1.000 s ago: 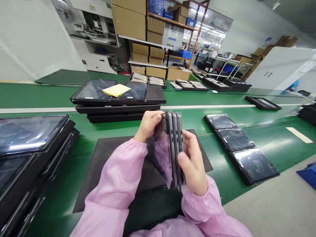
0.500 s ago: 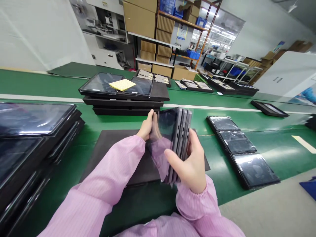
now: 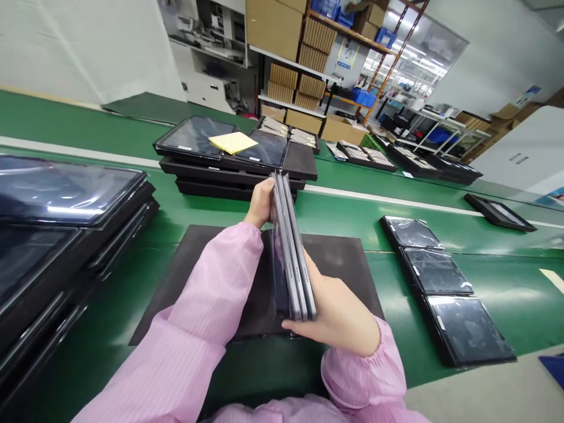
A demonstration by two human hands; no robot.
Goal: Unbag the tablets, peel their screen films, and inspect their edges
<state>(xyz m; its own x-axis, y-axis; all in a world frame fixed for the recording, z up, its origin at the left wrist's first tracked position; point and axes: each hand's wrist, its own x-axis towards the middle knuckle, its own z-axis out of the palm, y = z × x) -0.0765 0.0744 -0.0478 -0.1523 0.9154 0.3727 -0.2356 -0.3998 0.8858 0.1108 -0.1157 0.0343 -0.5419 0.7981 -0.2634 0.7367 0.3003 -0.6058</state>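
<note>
Three thin grey tablets point(image 3: 291, 252) are held together on edge, their long sides facing up toward me and their dark screens to the left. My left hand point(image 3: 261, 202) grips the far end of the bundle, and its fingers are partly hidden. At the near end, my right hand point(image 3: 332, 302) is closed round the lower right side with the thumb across the bottom edge. Beneath them a black foam pad point(image 3: 343, 261) lies flat on the green bench.
Stacked black trays with tablets point(image 3: 66, 194) stand at left. Behind the pad is another tray stack point(image 3: 238, 170), topped by tablets and a yellow pad point(image 3: 233, 142). At right a black tray holds three film-wrapped tablets point(image 3: 440, 270). Trays of small parts point(image 3: 365, 155) line the back.
The bundle of tablets has turned, so a different, longer edge with speaker holes now faces me. My right hand has moved down along it. The view has shifted slightly.
</note>
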